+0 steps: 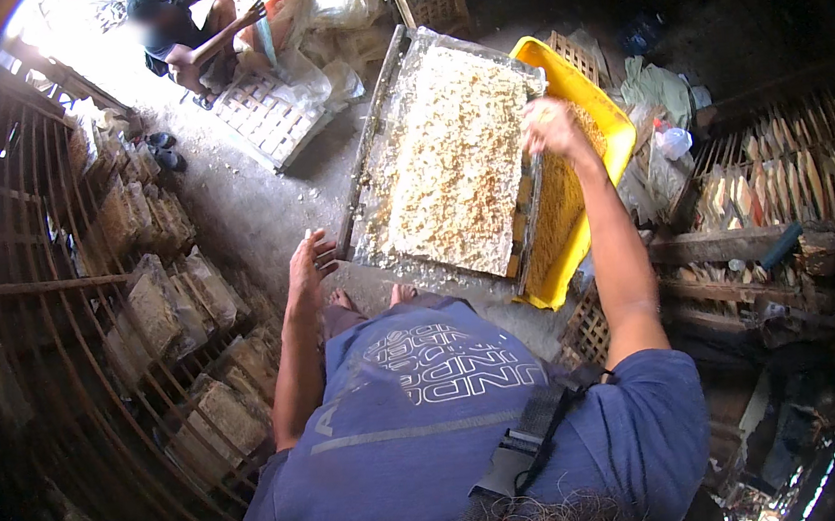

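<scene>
A wide slab of pale yellow, bean-like pieces (453,157) lies on a clear plastic sheet (370,233) over a tilted board in front of me. My right hand (550,128) is above the slab's right edge, beside the yellow tub (616,131). Its fingers are curled downward, and anything in them is too small to make out. Loose yellow-orange grains (555,207) fill part of the tub. My left hand (311,257) hangs in the air near the slab's lower left corner, fingers apart and holding nothing.
Slatted racks with wrapped slabs (176,309) line my left; another rack (762,182) stands at the right. A person (179,32) crouches at the far left by a white slatted crate (273,114). Dark sandals (165,151) lie on the floor. Plastic bags (645,173) are heaped beyond the tub.
</scene>
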`<state>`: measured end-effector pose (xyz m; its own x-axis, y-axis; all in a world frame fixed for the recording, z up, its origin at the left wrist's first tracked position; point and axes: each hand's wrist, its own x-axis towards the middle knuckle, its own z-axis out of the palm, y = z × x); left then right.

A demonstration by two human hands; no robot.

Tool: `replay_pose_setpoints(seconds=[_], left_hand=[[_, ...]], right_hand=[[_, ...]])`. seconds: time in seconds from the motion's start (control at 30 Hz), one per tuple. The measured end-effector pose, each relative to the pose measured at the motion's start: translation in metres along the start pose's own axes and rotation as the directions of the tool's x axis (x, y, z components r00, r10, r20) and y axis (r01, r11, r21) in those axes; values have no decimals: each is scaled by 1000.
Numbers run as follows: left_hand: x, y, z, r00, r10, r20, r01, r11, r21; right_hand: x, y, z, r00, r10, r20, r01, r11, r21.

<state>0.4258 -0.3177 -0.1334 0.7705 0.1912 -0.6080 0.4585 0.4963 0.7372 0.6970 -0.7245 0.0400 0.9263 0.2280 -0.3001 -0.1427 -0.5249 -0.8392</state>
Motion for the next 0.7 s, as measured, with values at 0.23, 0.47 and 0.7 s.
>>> replay_pose_setpoints(seconds=[0.23,0.47,0.7], left_hand=[[3,2,-35,995,-25,-94,16,995,-96],[19,25,11,1000,29,-7,-28,997,70],[16,32,30,987,161,-20,-156,973,170]], right_hand=[[-122,41,64,921,287,263,-296,955,-5],[-53,0,78,987,5,162,11,995,-96],[108,-80,58,937,-340,-80,300,900,-315]])
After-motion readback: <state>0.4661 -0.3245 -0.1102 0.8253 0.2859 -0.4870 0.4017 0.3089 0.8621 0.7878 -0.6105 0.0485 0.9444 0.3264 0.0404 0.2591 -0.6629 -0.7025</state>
